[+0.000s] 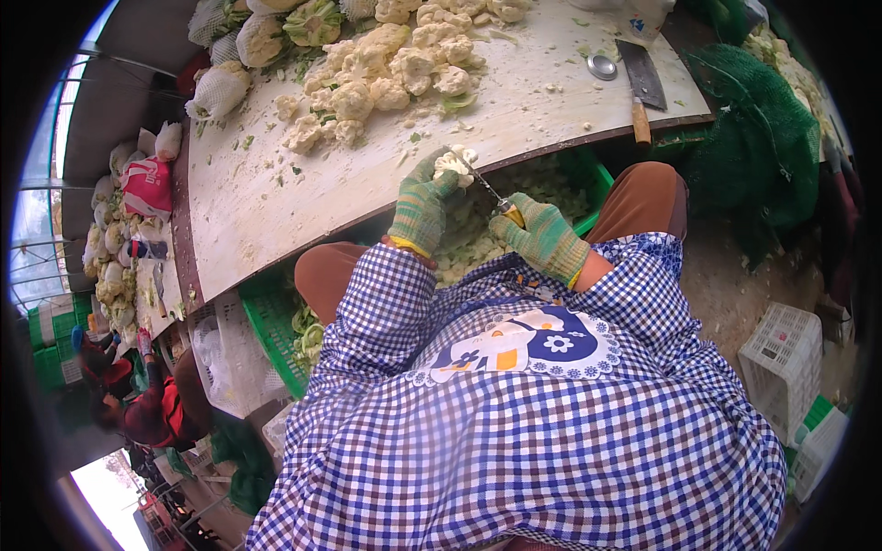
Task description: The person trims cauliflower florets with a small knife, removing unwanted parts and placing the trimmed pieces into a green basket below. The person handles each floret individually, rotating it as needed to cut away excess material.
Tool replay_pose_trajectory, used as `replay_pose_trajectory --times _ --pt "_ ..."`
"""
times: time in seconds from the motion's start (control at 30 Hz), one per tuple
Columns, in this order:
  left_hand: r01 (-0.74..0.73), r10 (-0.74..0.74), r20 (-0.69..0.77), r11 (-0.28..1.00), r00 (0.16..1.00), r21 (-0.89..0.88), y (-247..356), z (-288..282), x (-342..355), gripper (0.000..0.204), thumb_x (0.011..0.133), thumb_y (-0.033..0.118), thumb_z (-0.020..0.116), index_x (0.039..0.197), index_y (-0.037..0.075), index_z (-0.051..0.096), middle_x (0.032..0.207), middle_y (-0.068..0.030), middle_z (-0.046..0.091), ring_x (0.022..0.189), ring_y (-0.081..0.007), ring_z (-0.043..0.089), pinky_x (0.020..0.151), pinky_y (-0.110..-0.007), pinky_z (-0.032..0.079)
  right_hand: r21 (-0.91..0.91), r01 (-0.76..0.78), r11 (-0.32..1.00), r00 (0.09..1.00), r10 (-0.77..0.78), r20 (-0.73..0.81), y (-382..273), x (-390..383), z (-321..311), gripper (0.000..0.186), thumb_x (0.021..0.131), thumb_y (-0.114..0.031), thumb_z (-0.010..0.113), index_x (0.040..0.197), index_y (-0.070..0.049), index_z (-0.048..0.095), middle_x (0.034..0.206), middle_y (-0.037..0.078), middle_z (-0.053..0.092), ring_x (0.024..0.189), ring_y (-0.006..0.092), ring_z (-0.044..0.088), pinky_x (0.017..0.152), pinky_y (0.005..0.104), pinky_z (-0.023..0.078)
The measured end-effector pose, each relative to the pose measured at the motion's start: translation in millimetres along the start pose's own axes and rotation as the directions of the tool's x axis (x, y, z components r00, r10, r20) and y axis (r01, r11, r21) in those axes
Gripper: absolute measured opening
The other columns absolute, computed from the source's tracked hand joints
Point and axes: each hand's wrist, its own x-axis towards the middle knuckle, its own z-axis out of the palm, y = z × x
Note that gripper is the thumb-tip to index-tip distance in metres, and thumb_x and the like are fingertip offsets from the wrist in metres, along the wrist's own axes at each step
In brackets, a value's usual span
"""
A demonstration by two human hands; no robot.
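A cauliflower floret (454, 164) is being gripped by the gloved left hand (423, 204) at the table (276, 202) edge; a small knife (487, 191) is being clamped in the right hand (542, 237), blade touching the floret, above a green crate (271, 321).

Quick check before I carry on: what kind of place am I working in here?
Probably a market stall or produce-trimming stand. Cut cauliflower florets are heaped on a worn white table, a cleaver lies by its edge, and the gloved left hand and right hand trim a floret with a small knife.
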Motion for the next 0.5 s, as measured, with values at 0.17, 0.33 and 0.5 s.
replay_pose_trajectory --times 0.17,0.33,0.5 --pt "0.053 -0.055 -0.029 0.996 0.998 -0.069 3.6 10.4 -27.0 0.043 0.086 0.005 0.063 0.127 -0.002 0.053 0.105 -0.006 0.064 0.089 -0.0153 0.062 0.079 -0.028 0.053 -0.028 -0.136 0.99 0.985 0.138 0.102 -4.0 -10.0 1.9 0.034 0.088 -0.031 0.065 0.097 0.001 0.058 0.083 0.022 0.065 0.075 0.0345 0.065 0.065 0.0395 0.05" --pt "0.035 -0.037 -0.026 0.997 0.999 -0.066 -4.6 11.3 -35.3 0.042 0.085 0.005 0.064 0.126 -0.002 0.054 0.107 -0.0076 0.064 0.09 -0.0173 0.063 0.081 -0.032 0.055 -0.086 -0.064 0.994 0.991 0.073 0.11 1.3 -17.6 7.0 0.036 0.087 -0.032 0.065 0.097 0.002 0.058 0.085 0.024 0.065 0.079 0.0378 0.064 0.068 0.0416 0.05" --pt "0.08 -0.074 0.047 0.988 0.996 -0.131 -12.7 8.0 -40.7 0.041 0.085 0.004 0.063 0.125 -0.003 0.054 0.115 -0.0118 0.063 0.091 -0.0217 0.064 0.083 -0.038 0.057 -0.18 0.021 0.984 0.998 -0.011 0.056 16.4 -22.5 14.8 0.035 0.087 -0.03 0.065 0.097 0.003 0.058 0.087 0.027 0.064 0.083 0.0417 0.063 0.07 0.0432 0.049"
